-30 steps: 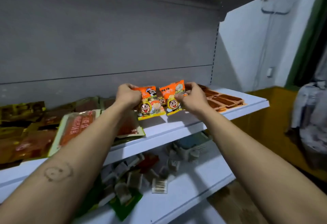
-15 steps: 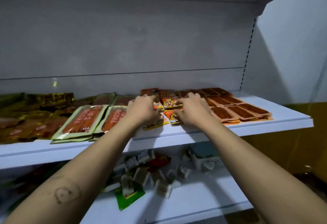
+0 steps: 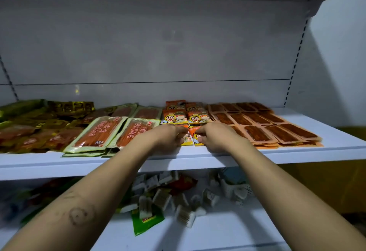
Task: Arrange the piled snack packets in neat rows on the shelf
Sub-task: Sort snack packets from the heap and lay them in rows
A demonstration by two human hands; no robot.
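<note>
Fingers: the left fingers [image 3: 181,131] and right fingers [image 3: 200,132] curl down onto the front pair [image 3: 195,138], each set pinching one orange packet near its top edge. The tips are partly hidden, so I cannot tell how firm the pinch is.
Hands: the left hand [image 3: 168,138] and right hand [image 3: 216,138] lie knuckles up on either side of the front pair, almost meeting over it.
Front pair: flat on the shelf [image 3: 336,147], just in front of the orange rows [image 3: 175,117].
Risk, skew: slick film probably slides, so an uneven push could twist the front pair out of line with the rows behind.
Risk, neighbours: the green packs [image 3: 101,134] lie just left of the front pair and the red strips [image 3: 257,120] just right. A wrist sweeping sideways could ruffle either.
Risk, edge: the shelf lip is near, in front of the front pair, and a backward drag could tip a packet off.
Surface: smooth white board. A gold pile [image 3: 29,128] sits far left of the front pair.
Room: a grey back panel [image 3: 178,42] rises behind the front pair. On the lower shelf [image 3: 227,235] beneath it, white sachets [image 3: 164,197] lie jumbled.
</note>
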